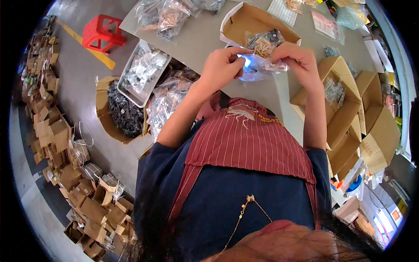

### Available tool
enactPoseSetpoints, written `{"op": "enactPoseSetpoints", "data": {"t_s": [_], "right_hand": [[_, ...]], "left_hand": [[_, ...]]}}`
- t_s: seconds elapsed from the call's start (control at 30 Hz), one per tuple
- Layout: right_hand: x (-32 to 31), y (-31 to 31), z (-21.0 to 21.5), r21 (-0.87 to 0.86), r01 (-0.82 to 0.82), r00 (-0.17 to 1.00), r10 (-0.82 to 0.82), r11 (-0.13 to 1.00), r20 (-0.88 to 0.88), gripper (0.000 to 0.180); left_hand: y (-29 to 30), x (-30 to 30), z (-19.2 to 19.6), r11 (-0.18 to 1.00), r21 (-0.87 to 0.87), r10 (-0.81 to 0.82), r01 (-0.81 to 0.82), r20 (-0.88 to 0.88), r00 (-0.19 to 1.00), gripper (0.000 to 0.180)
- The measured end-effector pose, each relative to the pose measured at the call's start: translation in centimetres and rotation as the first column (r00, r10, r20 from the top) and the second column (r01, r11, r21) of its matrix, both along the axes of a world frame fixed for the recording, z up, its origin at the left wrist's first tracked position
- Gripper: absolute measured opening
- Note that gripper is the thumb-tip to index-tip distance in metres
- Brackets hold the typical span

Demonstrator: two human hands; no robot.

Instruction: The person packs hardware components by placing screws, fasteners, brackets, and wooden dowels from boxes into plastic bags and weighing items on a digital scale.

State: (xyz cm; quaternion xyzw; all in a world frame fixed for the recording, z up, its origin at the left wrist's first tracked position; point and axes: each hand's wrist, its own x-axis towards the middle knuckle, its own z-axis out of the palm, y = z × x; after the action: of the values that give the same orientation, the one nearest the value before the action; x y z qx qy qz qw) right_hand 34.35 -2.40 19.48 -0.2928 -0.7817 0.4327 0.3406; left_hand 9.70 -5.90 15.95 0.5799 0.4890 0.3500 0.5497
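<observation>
Both hands pinch a clear plastic bag (262, 71) above the grey table, stretched between them. My left hand (221, 66) is closed on its left end, thumb against fingers, beside a bright bluish-white glow on the plastic. At the other end, my right hand (298, 61) grips the bag with fingers bent together. Just beyond, a bag of wooden dowels and black parts (264, 43) lies in the near part of an open shallow cardboard box (235, 27). Whether that bag touches the held one cannot be told.
Bagged parts (171, 17) lie on the table's far left. To the left are a metal tray (142, 72) of bagged parts, a carton (103, 102) of black pieces and a red stool (103, 33). Open cartons (336, 111) stand close by my right arm.
</observation>
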Motion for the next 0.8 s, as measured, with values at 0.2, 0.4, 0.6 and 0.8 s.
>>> {"op": "enactPoseSetpoints", "data": {"t_s": [0.2, 0.4, 0.6, 0.8], "right_hand": [[-2.7, -1.3, -0.3, 0.248, 0.014, 0.958, -0.084, 0.969, 0.273, 0.027], [-1.4, 3.5, -2.4, 0.054, 0.398, 0.907, -0.402, 0.916, 0.126, 0.025], [-1.0, 5.8, -11.1, 0.438, 0.183, 0.460, -0.471, 0.880, 0.753, 0.047], [-0.1, 6.0, -6.9, 0.060, 0.449, 0.731, -0.405, 0.891, 0.549, 0.037]], "left_hand": [[-0.2, 0.4, -0.6, 0.998, -0.051, -0.022, 0.025, 0.057, 0.998, 0.030], [-0.6, 0.0, -0.2, 0.995, -0.095, 0.019, -0.004, 0.153, 0.988, 0.031], [-1.0, 0.1, 0.0, 0.997, -0.075, 0.029, -0.019, 0.128, 0.991, 0.033], [-1.3, -0.7, -0.4, 0.994, -0.111, 0.040, -0.023, 0.151, 0.988, 0.036]]}}
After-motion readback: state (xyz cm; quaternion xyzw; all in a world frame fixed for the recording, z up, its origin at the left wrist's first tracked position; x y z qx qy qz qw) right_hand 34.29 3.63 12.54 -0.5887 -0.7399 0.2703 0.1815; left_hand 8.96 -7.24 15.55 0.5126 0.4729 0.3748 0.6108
